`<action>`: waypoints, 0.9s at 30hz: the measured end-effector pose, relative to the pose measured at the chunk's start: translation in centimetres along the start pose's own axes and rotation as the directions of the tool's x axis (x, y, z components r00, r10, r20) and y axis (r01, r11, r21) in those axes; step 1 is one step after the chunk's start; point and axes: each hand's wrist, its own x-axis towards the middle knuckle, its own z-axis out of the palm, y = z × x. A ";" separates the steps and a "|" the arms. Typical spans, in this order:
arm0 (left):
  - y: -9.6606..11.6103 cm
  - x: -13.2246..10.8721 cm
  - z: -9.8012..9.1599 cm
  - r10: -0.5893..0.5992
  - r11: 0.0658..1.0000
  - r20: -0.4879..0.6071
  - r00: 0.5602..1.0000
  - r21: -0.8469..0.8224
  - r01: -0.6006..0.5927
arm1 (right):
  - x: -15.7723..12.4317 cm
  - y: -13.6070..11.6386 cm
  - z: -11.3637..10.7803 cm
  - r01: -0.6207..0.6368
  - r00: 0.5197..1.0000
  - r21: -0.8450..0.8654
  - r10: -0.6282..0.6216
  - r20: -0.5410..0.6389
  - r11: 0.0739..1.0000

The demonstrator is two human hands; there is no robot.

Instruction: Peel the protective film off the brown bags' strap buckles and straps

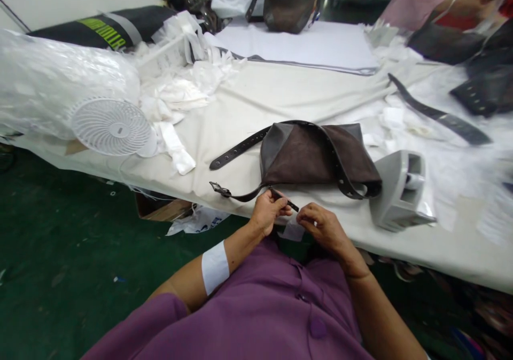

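Dark green floor (pixel 80 274); cloth-covered table (pixel 256 95)

- From here, I see passing room over the tablecloth (pixel 260 90) between the bag (pixel 300 154) and the white sheet (pixel 296 47).
- The grey stand (pixel 390 189) blocks the bag's right end.
- A fan (pixel 114 127) obstructs the left.

Near-centre bag (pixel 304 154): leather-look, brown panel matt and slightly napped, grey end panel smoother. Its strap (pixel 242 147): dark, smooth, leather-look, low sheen, with metal eyelets. Buckle (pixel 216 187): metal, some shine. Dispenser (pixel 395 197) at right: hard grey plastic, smooth. Fan (pixel 118 127) at left: white moulded plastic, ribbed grille. Wrap (pixel 52 82) beyond it: clear film, glossy, crinkled. Table cover (pixel 248 95): off-white cloth-like, matt, creased. Near-left box (pixel 162 209): brown cardboard, matt.
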 end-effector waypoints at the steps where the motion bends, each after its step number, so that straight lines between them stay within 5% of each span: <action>1: -0.1 0.0 -0.1 0.009 0.999 -0.004 1.000 0.038 -0.009 | 0.1 0.0 0.1 0.002 1.000 -0.013 -0.002 0.003 1.000; 11: 0.2 0.4 -0.7 0.083 0.922 0.018 0.996 0.377 -0.083 | 0.9 -0.5 0.2 0.057 0.998 -0.112 -0.052 0.045 0.992; 27: 1.3 -0.7 -1.5 -0.067 0.921 0.027 0.997 0.387 0.052 | 3.7 -1.2 2.1 0.076 0.992 -0.084 -0.083 -0.091 0.994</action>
